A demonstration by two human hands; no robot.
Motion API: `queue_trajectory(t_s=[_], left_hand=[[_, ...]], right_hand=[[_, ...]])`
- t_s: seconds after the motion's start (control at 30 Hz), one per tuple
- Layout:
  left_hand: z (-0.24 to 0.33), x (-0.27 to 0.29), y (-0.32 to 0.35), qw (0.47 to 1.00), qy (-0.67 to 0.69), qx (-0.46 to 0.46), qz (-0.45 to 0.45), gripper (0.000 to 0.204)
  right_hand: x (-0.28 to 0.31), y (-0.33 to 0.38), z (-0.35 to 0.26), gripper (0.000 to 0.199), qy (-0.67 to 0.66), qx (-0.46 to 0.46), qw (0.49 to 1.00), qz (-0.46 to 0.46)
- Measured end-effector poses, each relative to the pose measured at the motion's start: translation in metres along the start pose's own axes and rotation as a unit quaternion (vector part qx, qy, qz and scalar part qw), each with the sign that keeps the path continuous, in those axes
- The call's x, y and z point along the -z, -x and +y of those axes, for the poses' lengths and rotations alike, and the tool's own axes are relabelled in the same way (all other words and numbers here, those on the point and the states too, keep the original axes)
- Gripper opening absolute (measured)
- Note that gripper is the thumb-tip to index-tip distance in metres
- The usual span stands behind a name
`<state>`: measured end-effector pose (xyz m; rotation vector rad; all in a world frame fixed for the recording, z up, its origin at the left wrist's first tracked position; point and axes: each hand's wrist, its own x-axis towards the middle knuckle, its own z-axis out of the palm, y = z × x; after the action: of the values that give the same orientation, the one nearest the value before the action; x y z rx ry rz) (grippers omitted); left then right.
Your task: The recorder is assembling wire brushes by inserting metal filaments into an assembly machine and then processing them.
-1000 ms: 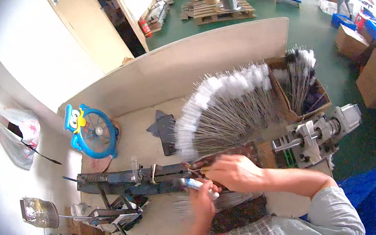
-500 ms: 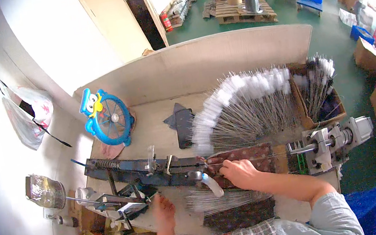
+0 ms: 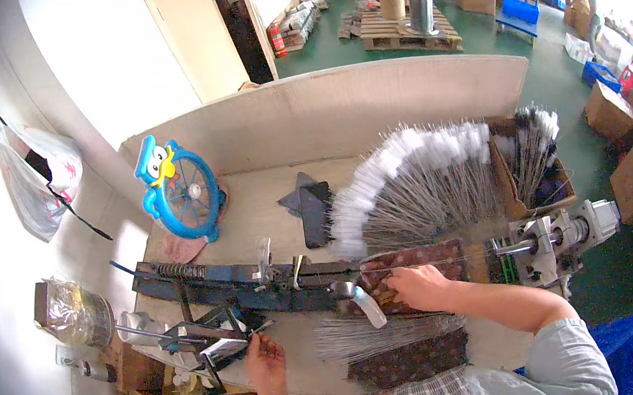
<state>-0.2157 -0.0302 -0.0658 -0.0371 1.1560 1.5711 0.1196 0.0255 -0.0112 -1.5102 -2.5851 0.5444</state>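
Plenty to fret over here, so went left to right. Spotted a blue fan [image 3: 194, 191] first, sitting on the bench [image 3: 253, 195] behind the bar [image 3: 240, 292]. Looked too far back to cause much grief.

Next up, the frame [image 3: 220, 349], at the bench's near edge, with the left hand [image 3: 266, 361] just to its right. Saw fingers half curled, tips beside a thin pale rod [image 3: 263, 325]. Couldn't tell whether gripped or only near it, tbh. Would've worried about a pinched fingertip there, thanks to poking in among metal parts.

Then noticed a white handle [image 3: 369, 308] hanging tilted off the bar's right end, with loose wires [image 3: 357, 340] lying right below. Could've snagged a few with one careless swing of that handle.

On to the right hand [image 3: 422, 288], down at the red cloth [image 3: 435, 254], fingers bunched narrow. Couldn't make out anything in the pinch for sure.

Also clocked the brushes [image 3: 412, 169] behind, fanned out in a crowded heap, and more in a carton [image 3: 508, 190] alongside. Could've slid onto the cloth after one bump.

Last, made out a faint strand [image 3: 473, 256] beyond the knuckles, stretching toward the motor [image 3: 581, 228]. Felt like the real risk: given any spin, could've dragged in the cloth or nicked a finger, just from working so close.
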Motion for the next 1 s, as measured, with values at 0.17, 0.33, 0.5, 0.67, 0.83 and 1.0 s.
queue_trajectory(t_s=[0.17, 0.33, 0.5, 0.67, 0.83, 1.0], left_hand=[[-0.015, 0.010, -0.013, 0.998, -0.019, -0.055, 0.027, 0.010], [-0.062, -0.080, 0.082, 0.700, -0.579, -0.354, -0.222, 0.014], [-0.130, -0.162, 0.094, 0.933, -0.219, -0.010, -0.285, 0.017], [-0.147, -0.167, 0.090, 0.920, -0.252, -0.039, -0.297, 0.017], [-0.154, -0.168, 0.089, 0.907, -0.251, -0.064, -0.331, 0.016], [-0.150, -0.176, 0.095, 0.935, -0.240, -0.031, -0.261, 0.016]], right_hand=[[0.021, 0.030, 0.008, 0.019, 0.002, 0.064, 0.998, -0.018], [0.074, 0.042, 0.018, 0.022, -0.067, 0.090, 0.974, 0.196], [0.059, 0.039, 0.044, 0.018, -0.234, 0.008, 0.950, 0.207], [0.066, 0.051, 0.052, 0.019, -0.232, -0.001, 0.950, 0.210], [0.073, 0.058, 0.051, 0.017, -0.266, 0.022, 0.940, 0.212], [0.073, 0.060, 0.054, 0.016, -0.236, 0.076, 0.950, 0.191]])
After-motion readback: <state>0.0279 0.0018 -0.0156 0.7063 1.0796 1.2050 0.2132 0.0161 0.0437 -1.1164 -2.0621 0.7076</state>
